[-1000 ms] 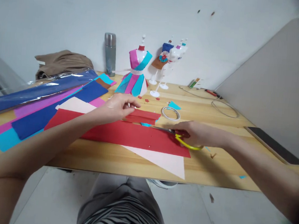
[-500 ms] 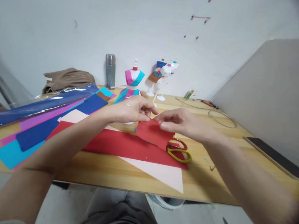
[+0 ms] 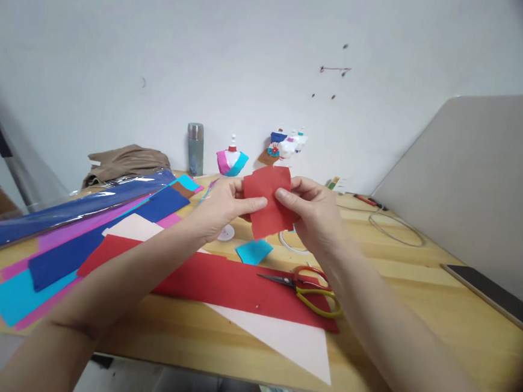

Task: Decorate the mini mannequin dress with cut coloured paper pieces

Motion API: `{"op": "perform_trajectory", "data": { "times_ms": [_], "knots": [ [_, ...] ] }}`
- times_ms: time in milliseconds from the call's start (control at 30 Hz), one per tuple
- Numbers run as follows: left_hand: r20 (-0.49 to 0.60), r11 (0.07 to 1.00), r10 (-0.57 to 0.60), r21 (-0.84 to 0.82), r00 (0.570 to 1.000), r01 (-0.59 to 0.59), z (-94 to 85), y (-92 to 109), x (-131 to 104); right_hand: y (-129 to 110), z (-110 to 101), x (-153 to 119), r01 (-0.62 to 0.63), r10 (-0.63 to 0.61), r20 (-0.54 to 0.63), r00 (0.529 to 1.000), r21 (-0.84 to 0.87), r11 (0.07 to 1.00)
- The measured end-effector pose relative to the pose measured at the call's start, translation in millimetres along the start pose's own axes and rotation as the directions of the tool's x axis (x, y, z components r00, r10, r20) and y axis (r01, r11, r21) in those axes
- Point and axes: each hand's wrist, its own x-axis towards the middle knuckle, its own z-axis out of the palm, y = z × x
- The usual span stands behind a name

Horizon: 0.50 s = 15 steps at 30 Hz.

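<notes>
Between my two hands, raised above the table, is a small red paper piece (image 3: 264,211) with uneven edges. My left hand (image 3: 230,204) pinches its left side, thumb on the front face. From the right, my right hand (image 3: 311,205) grips it with the thumb pressed on its front. Scissors (image 3: 306,285) with one red and one yellow handle loop lie on a long red sheet (image 3: 218,283), blades pointing left. A small turquoise scrap (image 3: 254,251) rests on the table below the piece. Behind my hands stands a small dress form (image 3: 232,159) with pink and turquoise strips.
Coloured sheets (image 3: 104,244) fan out at the left beside a plastic-wrapped blue roll (image 3: 61,207) and brown cloth (image 3: 128,164). A grey flask (image 3: 195,150) and more dress forms (image 3: 283,146) stand near the wall. At the right are a phone (image 3: 493,296) and cable (image 3: 397,231).
Both hands have lifted the red piece up and away from the long red sheet, turning it more upright. The turquoise scrap and scissor blades now show. The camera view has tilted upward.
</notes>
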Motion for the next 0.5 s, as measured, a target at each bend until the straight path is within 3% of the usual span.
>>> {"op": "perform_trajectory", "data": {
  "times_ms": [267,500],
  "knots": [
    [-0.020,0.995,0.004,0.095,1.000,-0.002,-5.8,0,5,10,-14,3,0.037,-0.029,0.063,0.998,-0.141,0.989],
    [-0.025,0.997,0.010,0.071,1.000,-0.008,-9.7,-1,5,12,-17,9,0.054,-0.050,0.113,0.992,-0.033,0.998]
  ]
}}
